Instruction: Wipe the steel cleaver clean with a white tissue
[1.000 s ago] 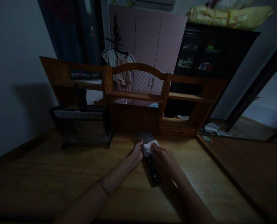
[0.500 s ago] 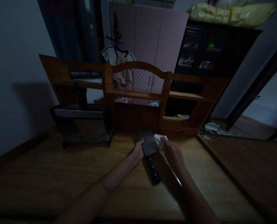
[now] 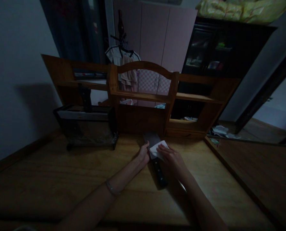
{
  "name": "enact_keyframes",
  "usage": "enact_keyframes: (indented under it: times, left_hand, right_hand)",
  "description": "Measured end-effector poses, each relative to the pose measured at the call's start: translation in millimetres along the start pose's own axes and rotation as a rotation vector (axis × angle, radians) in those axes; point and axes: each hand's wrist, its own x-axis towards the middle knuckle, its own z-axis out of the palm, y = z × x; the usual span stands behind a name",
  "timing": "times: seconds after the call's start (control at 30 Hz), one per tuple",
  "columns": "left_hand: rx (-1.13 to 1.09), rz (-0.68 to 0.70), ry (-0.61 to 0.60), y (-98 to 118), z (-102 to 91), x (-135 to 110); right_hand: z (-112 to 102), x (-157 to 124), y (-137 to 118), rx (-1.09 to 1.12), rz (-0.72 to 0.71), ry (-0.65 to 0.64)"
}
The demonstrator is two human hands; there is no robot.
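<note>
A cleaver [image 3: 151, 138] with a broad grey blade and a black riveted handle is held just above the wooden desk, its handle pointing toward me. My left hand [image 3: 143, 154] grips the blade along its left edge, thumb on top. Pressed flat on the lower part of the blade is a folded white tissue [image 3: 158, 149]. My right hand [image 3: 170, 158] holds that tissue under its fingers, covering part of the blade. The handle is free of both hands.
A black knife block [image 3: 85, 128] with a dark-handled knife upright in it stands at the left on the desk [image 3: 90, 179]. Behind runs a wooden shelf unit [image 3: 140, 118]. A raised edge [image 3: 232, 170] borders the desk on the right.
My right hand has brought the tissue leftward from the blade's right edge onto its face. My left hand keeps its grip on the blade. The view has shifted slightly.
</note>
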Motion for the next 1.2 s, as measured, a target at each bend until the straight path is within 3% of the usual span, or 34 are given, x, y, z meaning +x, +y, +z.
enact_keyframes:
  times: [0.17,0.33,0.5,0.6,0.73,0.87,1.07,1.2]
  left_hand:
    - [0.015,-0.021,0.017,1.5,7.3,-7.1]
    - [0.029,-0.021,0.019,3.7,12.4,-13.3]
    - [0.024,-0.013,0.029,4.4,15.3,-15.3]
    - [0.019,-0.01,0.045,4.6,13.3,-15.4]
    - [0.024,-0.018,0.057,4.4,9.7,-14.6]
    - [0.028,-0.021,0.045,3.6,11.3,-13.7]
    - [0.029,0.0,0.037,4.1,15.4,-14.5]
    - [0.041,-0.018,0.024,5.3,13.1,-14.5]
  right_hand:
    - [-2.0,-2.3,0.6,-0.049,0.137,-0.006]
    - [1.8,-6.9,8.1,0.046,0.201,-0.021]
    - [2.3,-7.6,13.0,0.112,0.234,0.101]
    - [-0.3,-6.2,6.3,0.214,0.177,0.125]
    - [-1.7,-5.0,-7.5,0.276,0.017,-0.002]
    - [2.0,-4.1,-7.7,0.238,0.018,-0.035]
    - [2.3,-3.9,9.2,0.165,0.181,0.059]
    - [-10.9,-4.1,0.1,0.181,0.215,0.172]
